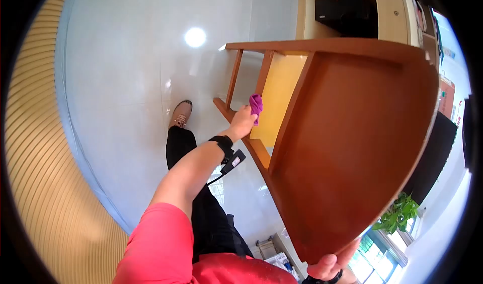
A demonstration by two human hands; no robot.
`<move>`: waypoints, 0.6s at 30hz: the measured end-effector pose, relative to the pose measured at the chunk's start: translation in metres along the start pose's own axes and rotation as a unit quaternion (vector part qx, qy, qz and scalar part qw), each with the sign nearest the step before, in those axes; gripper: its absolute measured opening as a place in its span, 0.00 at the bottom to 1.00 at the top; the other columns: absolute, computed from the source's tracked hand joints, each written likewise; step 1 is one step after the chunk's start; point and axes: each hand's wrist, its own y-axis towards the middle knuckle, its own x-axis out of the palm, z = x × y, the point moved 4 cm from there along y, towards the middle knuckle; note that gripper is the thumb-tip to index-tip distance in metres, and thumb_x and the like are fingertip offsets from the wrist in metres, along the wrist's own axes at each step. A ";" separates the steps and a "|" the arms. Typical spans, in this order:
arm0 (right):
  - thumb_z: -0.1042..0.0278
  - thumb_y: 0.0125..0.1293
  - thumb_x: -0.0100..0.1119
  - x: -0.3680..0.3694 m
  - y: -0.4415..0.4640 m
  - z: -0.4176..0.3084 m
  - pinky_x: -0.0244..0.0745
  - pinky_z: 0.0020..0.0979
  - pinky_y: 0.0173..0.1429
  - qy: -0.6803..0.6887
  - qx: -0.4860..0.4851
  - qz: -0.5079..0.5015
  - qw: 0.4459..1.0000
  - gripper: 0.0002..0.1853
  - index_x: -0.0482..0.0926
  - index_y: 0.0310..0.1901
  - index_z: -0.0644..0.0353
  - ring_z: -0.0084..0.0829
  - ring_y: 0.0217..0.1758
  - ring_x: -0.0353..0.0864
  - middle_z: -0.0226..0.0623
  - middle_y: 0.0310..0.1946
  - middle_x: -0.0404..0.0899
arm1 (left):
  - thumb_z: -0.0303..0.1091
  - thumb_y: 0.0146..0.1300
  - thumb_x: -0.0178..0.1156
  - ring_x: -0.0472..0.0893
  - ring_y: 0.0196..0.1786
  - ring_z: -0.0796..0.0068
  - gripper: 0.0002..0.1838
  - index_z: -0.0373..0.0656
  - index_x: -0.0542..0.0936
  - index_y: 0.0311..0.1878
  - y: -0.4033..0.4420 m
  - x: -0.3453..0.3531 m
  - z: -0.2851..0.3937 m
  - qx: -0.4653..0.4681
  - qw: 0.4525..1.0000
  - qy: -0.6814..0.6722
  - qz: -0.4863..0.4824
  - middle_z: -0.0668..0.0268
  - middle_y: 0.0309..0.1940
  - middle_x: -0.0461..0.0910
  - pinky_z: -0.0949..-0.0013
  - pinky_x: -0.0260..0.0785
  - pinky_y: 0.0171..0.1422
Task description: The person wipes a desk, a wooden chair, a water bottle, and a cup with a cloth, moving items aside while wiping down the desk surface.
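My left hand [242, 122] is closed on a crumpled purple cloth [255, 108], which rests against the frame of a brown wooden chair [357, 123] beside a yellow panel [282, 90]. The chair has a broad brown panel with a raised rim, and thin legs joined by a crossbar at the far left. At the bottom right, my right hand [327, 267] grips the corner of the broad panel, its thumb on the near side and its other fingers partly hidden. A black band with a small attached device [233, 161] sits on my left wrist.
A ribbed golden wall [45, 148] curves along the left, above a shiny pale floor [121, 72]. A light wooden cabinet [390, 12] holding a black box [342, 9] stands at the top right. A green plant [400, 213] and windows are at the lower right. My shoe [181, 115] is left of the chair.
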 end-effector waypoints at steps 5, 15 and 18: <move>0.61 0.68 0.47 0.007 0.002 -0.001 0.58 0.41 0.67 -0.022 -0.068 0.004 0.997 0.40 0.35 0.72 0.66 0.42 0.68 0.59 0.52 0.69 0.51 | 0.26 0.60 0.48 0.68 0.62 0.51 0.22 0.33 0.68 0.59 -0.011 -0.055 0.159 0.242 0.956 -0.138 0.096 0.50 0.59 0.68 0.59 0.61 0.66; 0.55 0.66 0.54 0.008 -0.012 0.019 0.59 0.40 0.66 0.043 -0.017 0.000 0.999 0.42 0.40 0.73 0.58 0.39 0.65 0.63 0.50 0.67 0.54 | 0.29 0.56 0.44 0.63 0.66 0.49 0.29 0.35 0.62 0.64 0.050 -0.048 0.206 0.314 0.939 -0.139 -0.001 0.47 0.62 0.64 0.62 0.56 0.69; 0.74 0.56 0.60 0.019 -0.001 0.007 0.64 0.35 0.60 0.007 -0.050 0.085 0.995 0.44 0.44 0.70 0.65 0.34 0.56 0.69 0.46 0.59 0.65 | 0.32 0.58 0.42 0.71 0.57 0.49 0.25 0.34 0.66 0.59 0.090 -0.054 0.182 0.203 0.972 -0.109 -0.044 0.46 0.56 0.71 0.61 0.62 0.63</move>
